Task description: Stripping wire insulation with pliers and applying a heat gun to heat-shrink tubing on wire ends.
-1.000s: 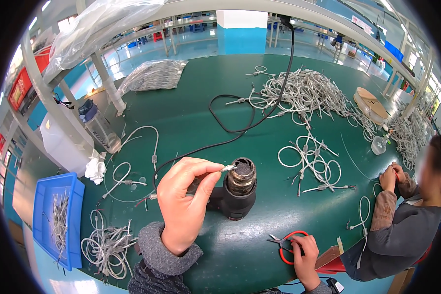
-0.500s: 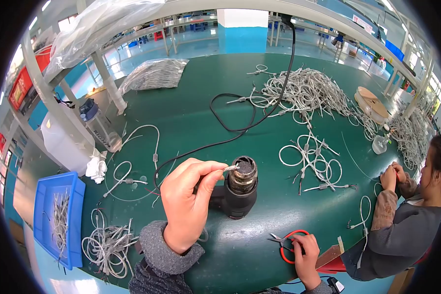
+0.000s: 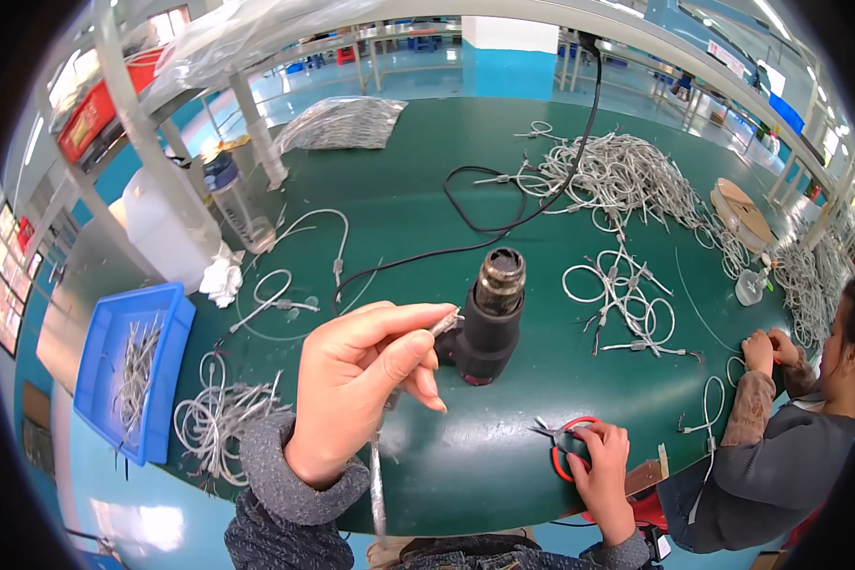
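Observation:
My left hand (image 3: 351, 389) is closed, thumb and forefinger pinching the end of a grey cable (image 3: 378, 489); the rest of that cable hangs below the hand. Just right of the pinched end, a black heat gun (image 3: 489, 337) stands on the table with its metal nozzle pointing up. Red-handled scissors (image 3: 559, 464) are in my right hand (image 3: 606, 473), whose fingers are on the handles near the table's front edge. Their short blades are parted and point left.
Looped grey cables lie left (image 3: 220, 418) and right (image 3: 627, 299), with a big heap (image 3: 617, 180) behind. A blue tray (image 3: 176, 356) of short cables, a bottle (image 3: 242, 209) and a white jug (image 3: 166, 228) stand left. A black cord (image 3: 418, 256) crosses the table. A person (image 3: 779, 446) works at right.
My left hand has drawn the cable end back from over the heat gun's nozzle, to its left side. My right hand keeps the scissors in about the same place. The view has shifted a little.

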`<control>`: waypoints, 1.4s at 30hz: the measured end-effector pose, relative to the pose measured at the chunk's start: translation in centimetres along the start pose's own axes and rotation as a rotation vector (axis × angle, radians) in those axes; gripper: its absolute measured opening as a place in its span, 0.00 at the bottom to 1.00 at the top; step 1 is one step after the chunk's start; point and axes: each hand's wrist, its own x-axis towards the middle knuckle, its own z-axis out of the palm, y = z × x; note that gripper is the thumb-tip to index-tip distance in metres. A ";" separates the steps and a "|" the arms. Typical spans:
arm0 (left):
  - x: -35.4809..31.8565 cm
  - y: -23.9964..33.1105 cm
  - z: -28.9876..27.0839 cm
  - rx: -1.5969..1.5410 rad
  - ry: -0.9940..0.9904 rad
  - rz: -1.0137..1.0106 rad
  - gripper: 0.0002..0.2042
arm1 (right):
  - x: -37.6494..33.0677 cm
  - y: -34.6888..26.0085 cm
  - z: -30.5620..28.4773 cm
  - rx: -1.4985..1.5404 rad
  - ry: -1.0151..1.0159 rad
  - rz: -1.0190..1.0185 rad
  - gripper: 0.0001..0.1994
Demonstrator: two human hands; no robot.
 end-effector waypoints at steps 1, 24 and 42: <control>-0.7 0.5 0.1 -0.025 -0.013 -0.055 0.10 | 0.0 0.0 -0.2 0.004 -0.005 -0.009 0.16; -11.0 -1.0 3.5 -0.245 0.035 -0.316 0.06 | 0.5 -9.8 -3.6 0.658 0.035 -0.242 0.23; -11.5 -0.9 3.0 -0.290 0.030 -0.329 0.06 | 0.6 -10.5 -3.3 0.593 0.050 -0.333 0.24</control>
